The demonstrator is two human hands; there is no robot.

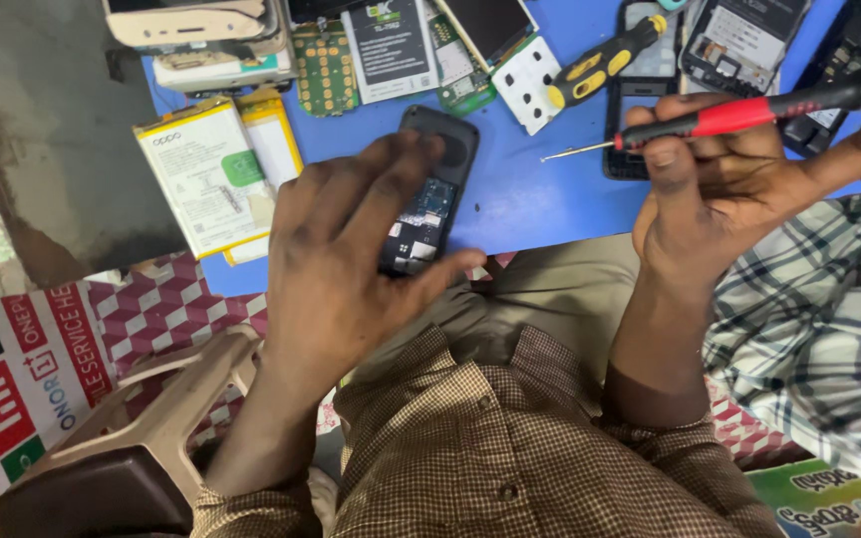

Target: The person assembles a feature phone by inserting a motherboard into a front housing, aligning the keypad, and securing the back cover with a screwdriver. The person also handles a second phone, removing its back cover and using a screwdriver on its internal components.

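So from up here the blue table [530, 199] is the biggest thing in view, littered along its far side with phone parts, and I'll place everything off the opened phone [429, 194] lying near its front edge. That phone is a small dark handset with its back off and the circuit board showing, and its long axis runs away from me, tipped slightly to the right at the far end. My left hand [351, 259] is draped right over it, fingers spread across the left side and the thumb hooked along the near right corner, so it's pinning or loosely gripping the body rather than lifting it, as far as I can tell. My right hand [719, 199] is off to the right of the phone, well apart, clenched around a red-handled screwdriver [739, 115] with the metal tip pointing left toward the phone's far end. Left of the phone sit two flat white battery packs [206, 174], and beyond it to the right lies a yellow-and-black screwdriver [605, 62]. So left hand is on it; right is the farther one.
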